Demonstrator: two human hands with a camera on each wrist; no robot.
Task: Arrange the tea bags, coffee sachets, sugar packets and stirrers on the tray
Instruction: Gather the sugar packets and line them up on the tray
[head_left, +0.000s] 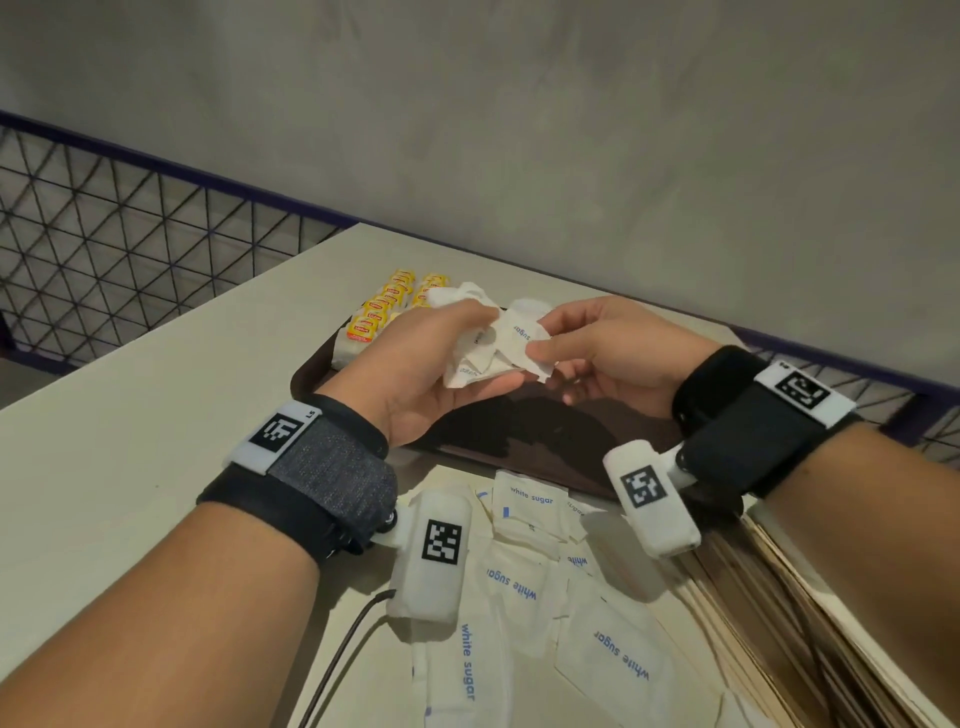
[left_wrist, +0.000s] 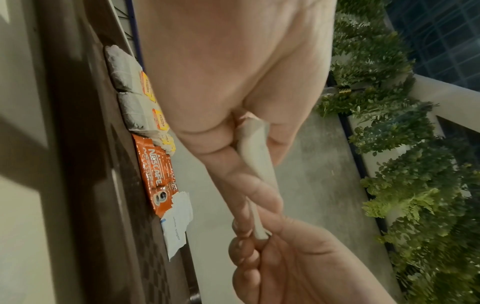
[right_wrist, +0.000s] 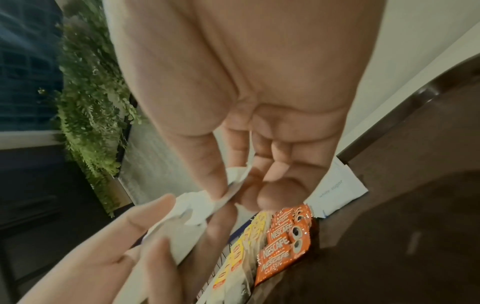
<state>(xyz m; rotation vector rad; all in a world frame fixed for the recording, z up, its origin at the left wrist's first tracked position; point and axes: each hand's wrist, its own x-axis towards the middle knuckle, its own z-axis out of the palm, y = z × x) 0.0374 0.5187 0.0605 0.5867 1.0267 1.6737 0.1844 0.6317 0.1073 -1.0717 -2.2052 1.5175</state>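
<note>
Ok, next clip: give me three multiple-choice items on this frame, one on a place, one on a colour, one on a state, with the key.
1. Where do the coffee sachets lie?
A. on the tray
B. on the bare table
C. in the left hand

2. What colour are the coffee sachets?
A. green
B. orange
C. blue

3. What is the left hand doing?
A. resting flat on the table
B. hanging idle
C. holding sugar packets

Key: 1 A, they sit on the dark tray beside the tea bags. 2 B, both wrist views show orange. 3 C, its fingers curl round white packets, and the right hand pinches them too.
</note>
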